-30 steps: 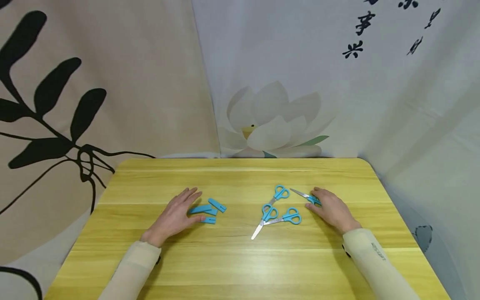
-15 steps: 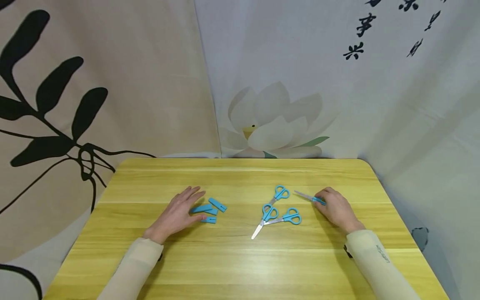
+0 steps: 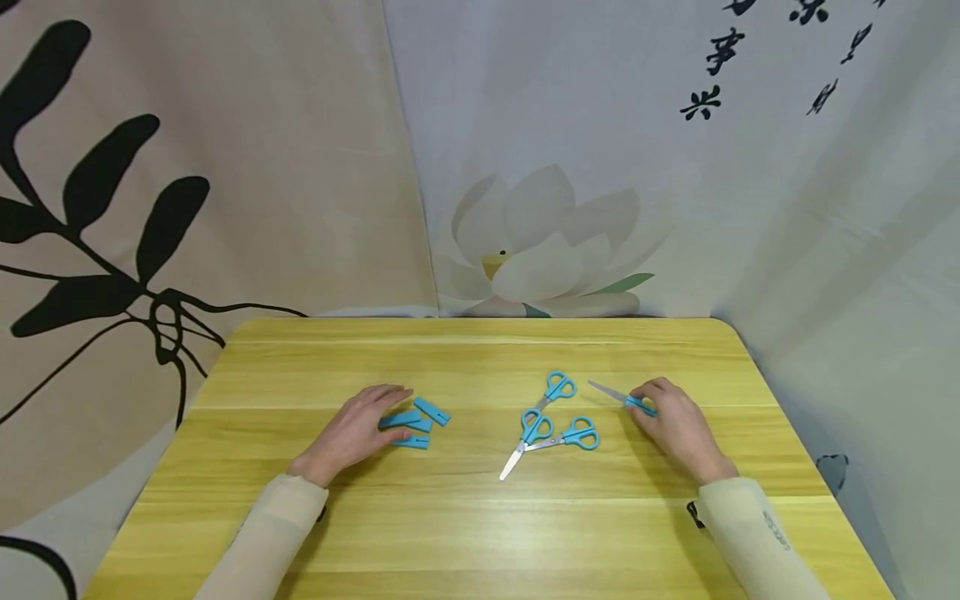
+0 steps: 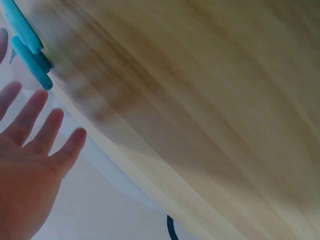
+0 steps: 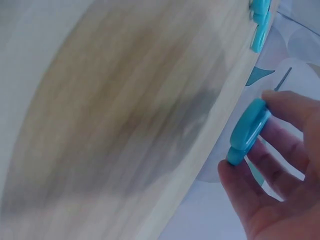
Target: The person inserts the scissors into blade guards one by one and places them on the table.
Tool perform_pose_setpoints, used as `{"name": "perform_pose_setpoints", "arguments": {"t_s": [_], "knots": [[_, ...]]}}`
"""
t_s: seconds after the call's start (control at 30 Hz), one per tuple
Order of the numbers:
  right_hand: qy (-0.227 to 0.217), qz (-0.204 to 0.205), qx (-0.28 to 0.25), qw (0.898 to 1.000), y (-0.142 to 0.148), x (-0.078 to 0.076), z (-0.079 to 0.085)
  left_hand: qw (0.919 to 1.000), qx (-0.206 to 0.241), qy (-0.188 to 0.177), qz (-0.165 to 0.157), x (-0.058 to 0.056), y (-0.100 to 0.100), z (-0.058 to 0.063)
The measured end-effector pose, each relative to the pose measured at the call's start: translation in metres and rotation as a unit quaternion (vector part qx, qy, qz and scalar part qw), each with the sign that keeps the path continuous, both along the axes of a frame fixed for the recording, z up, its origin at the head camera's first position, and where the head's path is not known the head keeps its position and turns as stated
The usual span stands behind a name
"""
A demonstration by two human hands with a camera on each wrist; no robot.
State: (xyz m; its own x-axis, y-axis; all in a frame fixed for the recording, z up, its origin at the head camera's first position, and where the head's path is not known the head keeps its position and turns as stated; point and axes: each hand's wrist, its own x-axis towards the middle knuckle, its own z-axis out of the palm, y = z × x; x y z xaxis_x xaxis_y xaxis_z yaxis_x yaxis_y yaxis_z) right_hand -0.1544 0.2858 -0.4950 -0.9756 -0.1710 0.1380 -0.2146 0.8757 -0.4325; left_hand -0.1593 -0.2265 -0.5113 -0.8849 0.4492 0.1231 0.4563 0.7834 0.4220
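My right hand (image 3: 678,429) pinches a pair of scissors (image 3: 640,405) by its light blue handle loops, blade pointing left and away from me. In the right wrist view the thumb and fingertips hold the blue handles (image 5: 248,129) clear of the tabletop. My left hand (image 3: 356,429) hovers at a small group of flat blue slotted pieces (image 3: 401,418), which look like blade covers, its fingers loosely bent. The left wrist view has the fingers spread, with blue pieces (image 4: 32,62) just past the fingertips. Between the hands lie three more blue-handled scissors (image 3: 537,427), partly overlapping.
All of this lies on a wooden table (image 3: 480,525) with rounded back corners. Behind it hangs a pale curtain (image 3: 315,167) printed with dark leaves, a lotus and black characters.
My right hand has taken the scissors by the handles and shifted slightly right with them. The left fingers have drawn in a little; the other scissors stay put.
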Motion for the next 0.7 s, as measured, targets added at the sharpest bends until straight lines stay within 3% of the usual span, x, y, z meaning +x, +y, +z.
{"name": "perform_pose_setpoints", "arguments": {"t_s": [0.7], "knots": [[0.052, 0.021, -0.005, 0.998, -0.014, 0.016, 0.002, 0.9991, -0.006, -0.042, 0.005, -0.003, 0.005, 0.001]]}}
